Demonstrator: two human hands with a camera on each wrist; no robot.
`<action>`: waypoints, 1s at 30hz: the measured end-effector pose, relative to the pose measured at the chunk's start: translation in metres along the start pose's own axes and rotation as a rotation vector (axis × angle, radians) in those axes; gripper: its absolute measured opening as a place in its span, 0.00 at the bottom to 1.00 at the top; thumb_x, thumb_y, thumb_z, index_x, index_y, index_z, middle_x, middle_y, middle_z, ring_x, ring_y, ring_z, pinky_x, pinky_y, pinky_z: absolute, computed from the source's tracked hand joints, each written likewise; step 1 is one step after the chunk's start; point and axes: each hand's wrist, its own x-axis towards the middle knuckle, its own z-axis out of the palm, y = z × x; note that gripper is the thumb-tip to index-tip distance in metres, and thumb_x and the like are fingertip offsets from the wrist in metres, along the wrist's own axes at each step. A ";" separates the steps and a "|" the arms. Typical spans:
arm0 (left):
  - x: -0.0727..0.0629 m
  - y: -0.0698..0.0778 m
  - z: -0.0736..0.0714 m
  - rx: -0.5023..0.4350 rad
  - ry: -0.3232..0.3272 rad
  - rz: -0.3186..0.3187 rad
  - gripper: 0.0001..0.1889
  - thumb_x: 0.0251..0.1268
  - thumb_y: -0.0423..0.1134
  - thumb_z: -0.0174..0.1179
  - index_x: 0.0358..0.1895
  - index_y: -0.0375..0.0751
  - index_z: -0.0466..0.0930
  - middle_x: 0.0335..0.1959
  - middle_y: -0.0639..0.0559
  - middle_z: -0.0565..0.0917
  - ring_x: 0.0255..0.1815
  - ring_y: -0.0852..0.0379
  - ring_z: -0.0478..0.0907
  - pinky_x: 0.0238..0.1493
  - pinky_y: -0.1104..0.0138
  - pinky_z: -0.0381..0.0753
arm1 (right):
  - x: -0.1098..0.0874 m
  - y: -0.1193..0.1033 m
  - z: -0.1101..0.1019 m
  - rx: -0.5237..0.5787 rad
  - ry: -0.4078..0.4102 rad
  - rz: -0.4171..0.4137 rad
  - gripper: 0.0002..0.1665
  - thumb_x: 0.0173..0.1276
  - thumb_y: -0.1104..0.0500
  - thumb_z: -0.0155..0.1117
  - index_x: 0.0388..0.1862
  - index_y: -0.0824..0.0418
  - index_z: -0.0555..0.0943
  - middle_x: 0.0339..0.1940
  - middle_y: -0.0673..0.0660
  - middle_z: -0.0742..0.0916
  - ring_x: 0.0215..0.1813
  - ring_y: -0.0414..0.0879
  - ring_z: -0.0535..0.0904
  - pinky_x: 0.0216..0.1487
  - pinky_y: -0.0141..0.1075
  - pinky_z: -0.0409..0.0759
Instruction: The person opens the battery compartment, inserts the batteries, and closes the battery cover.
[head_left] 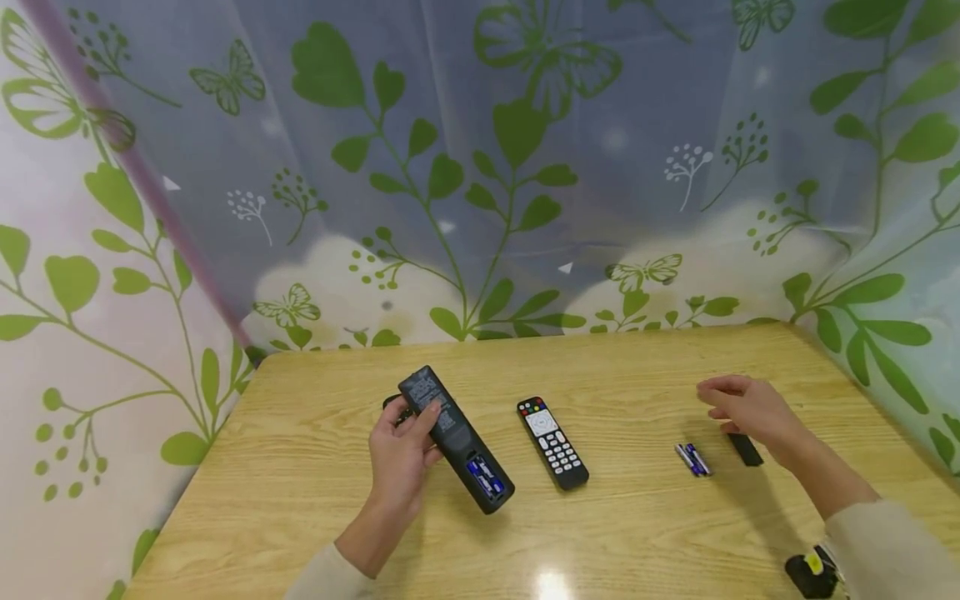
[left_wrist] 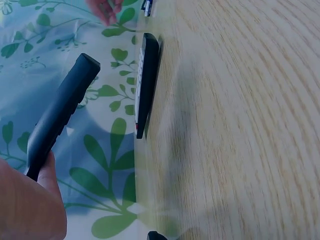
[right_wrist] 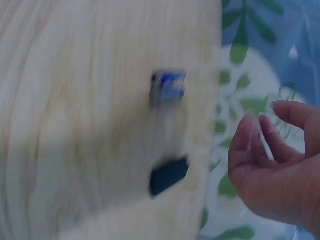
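My left hand (head_left: pixel 399 460) grips a black remote control (head_left: pixel 459 437) (left_wrist: pixel 62 115) above the table, its back turned up and tilted. Its battery compartment stands uncovered, with blue batteries (head_left: pixel 486 478) inside. On the table to its right, a second remote control (head_left: pixel 553 443) lies with its buttons up. My right hand (head_left: pixel 761 419) hovers at the right, fingers loosely bent, holding nothing visible. Below it lies a small black battery cover (head_left: pixel 745 450) (right_wrist: pixel 169 177), partly hidden by the hand in the head view. Two loose batteries (head_left: pixel 693 460) (right_wrist: pixel 169 86) lie beside the cover.
Another dark object (head_left: pixel 393 406) lies behind my left hand, mostly hidden. At the table's near right sits a black item with a yellow mark (head_left: pixel 810 573), beside my sleeve. A leaf-patterned curtain (head_left: pixel 465 167) borders the wooden table (head_left: pixel 622 533) at the back and sides.
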 end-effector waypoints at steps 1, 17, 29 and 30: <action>0.000 0.000 0.000 0.002 -0.002 0.001 0.18 0.67 0.31 0.58 0.58 0.35 0.69 0.42 0.38 0.83 0.32 0.52 0.84 0.29 0.64 0.84 | -0.001 0.006 -0.004 -0.062 0.018 0.008 0.34 0.75 0.48 0.51 0.63 0.77 0.65 0.59 0.76 0.72 0.51 0.62 0.76 0.44 0.43 0.81; -0.003 0.000 -0.003 0.017 -0.025 -0.008 0.19 0.66 0.32 0.60 0.58 0.35 0.68 0.43 0.37 0.83 0.32 0.52 0.84 0.29 0.65 0.84 | -0.005 0.048 -0.020 -0.563 0.029 0.133 0.44 0.64 0.33 0.58 0.48 0.76 0.73 0.44 0.71 0.81 0.41 0.60 0.78 0.36 0.50 0.76; -0.006 -0.001 -0.005 0.027 -0.011 -0.004 0.19 0.66 0.32 0.60 0.58 0.35 0.69 0.43 0.37 0.83 0.33 0.51 0.84 0.29 0.65 0.84 | -0.005 0.042 -0.015 -0.635 0.071 0.102 0.33 0.66 0.41 0.60 0.48 0.71 0.80 0.44 0.70 0.84 0.39 0.63 0.80 0.29 0.51 0.77; -0.006 -0.001 -0.005 0.030 -0.009 -0.006 0.19 0.66 0.32 0.60 0.58 0.35 0.69 0.43 0.37 0.83 0.33 0.51 0.84 0.29 0.65 0.84 | -0.005 0.042 -0.014 -0.639 0.070 0.098 0.32 0.66 0.41 0.59 0.47 0.71 0.81 0.43 0.70 0.84 0.39 0.63 0.80 0.29 0.51 0.77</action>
